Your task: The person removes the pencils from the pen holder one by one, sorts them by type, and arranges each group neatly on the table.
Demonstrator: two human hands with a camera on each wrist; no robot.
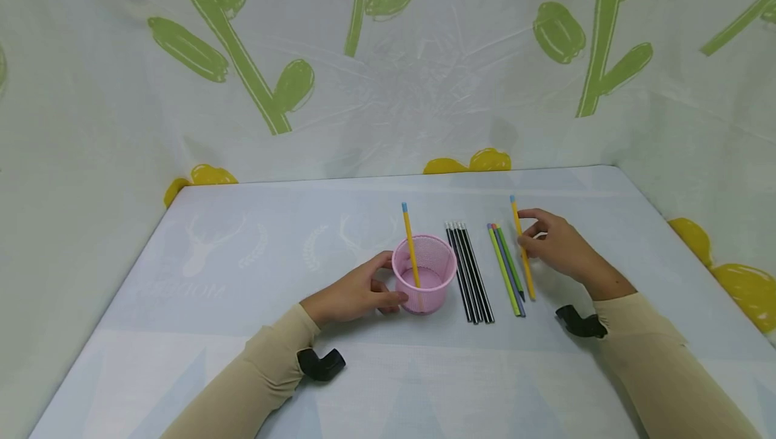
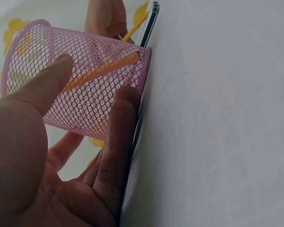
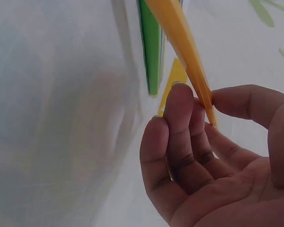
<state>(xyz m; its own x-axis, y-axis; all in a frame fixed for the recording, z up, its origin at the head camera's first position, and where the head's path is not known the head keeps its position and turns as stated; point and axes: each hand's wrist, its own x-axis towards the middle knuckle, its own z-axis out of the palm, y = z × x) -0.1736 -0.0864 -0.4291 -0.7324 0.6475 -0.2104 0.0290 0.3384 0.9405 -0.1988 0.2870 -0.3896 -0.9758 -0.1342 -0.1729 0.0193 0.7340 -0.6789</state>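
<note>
A pink mesh pencil cup (image 1: 433,301) stands upright on the table, a yellow pencil (image 1: 409,237) with a blue end leaning inside it. My left hand (image 1: 358,293) holds the cup from its left side, thumb and fingers spread around the mesh wall; in the left wrist view the thumb (image 2: 49,80) lies against the mesh. At the right, my right hand (image 1: 560,245) pinches a second yellow pencil (image 1: 527,271) between thumb and fingers. That pencil's blue end points away from me, and its other end is near the coloured pencils.
Several black pencils (image 1: 469,271) lie side by side just right of the cup. Between them and my right hand lie a few coloured pencils (image 1: 504,271), lime, blue and green. A pale wall (image 1: 388,122) with green plant prints rises behind the table.
</note>
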